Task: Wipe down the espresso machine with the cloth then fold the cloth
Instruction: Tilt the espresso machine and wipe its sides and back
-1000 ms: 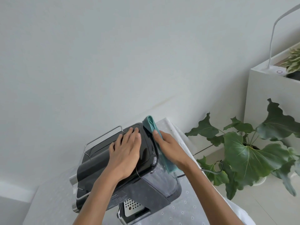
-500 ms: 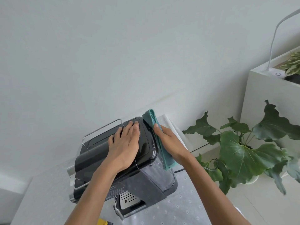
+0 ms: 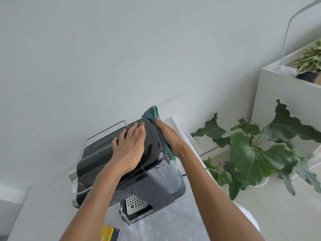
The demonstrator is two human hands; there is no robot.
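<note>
- One espresso machine (image 3: 139, 173), dark-bodied, stood on a white dotted tablecloth (image 3: 173, 225); its long axis ran from the chrome front at lower left to the clear water tank (image 3: 166, 178) at upper right.
- One teal cloth (image 3: 152, 113) lay flat against the machine's right flank, at the top edge above the tank, with a corner sticking up past the machine's far end.
- Right hand (image 3: 168, 136): fingers straight and together, palm pressing the cloth to that flank. It was the only hand on the cloth.
- Left hand (image 3: 130, 146): spread flat on the machine's top, fingers apart, gripping nothing; judged to be steadying the body against the sideways push.
- Judgement: the wiping stroke would run along the machine's long axis, down the right flank toward the tank; folding was not yet begun.
- One wire rail (image 3: 104, 134) stood on the machine's top, left of the left hand.
- One yellow packet (image 3: 106, 233) lay on the cloth-covered table in front of the machine.
- One large-leaved plant (image 3: 257, 153) stood well apart, to the machine's right.
</note>
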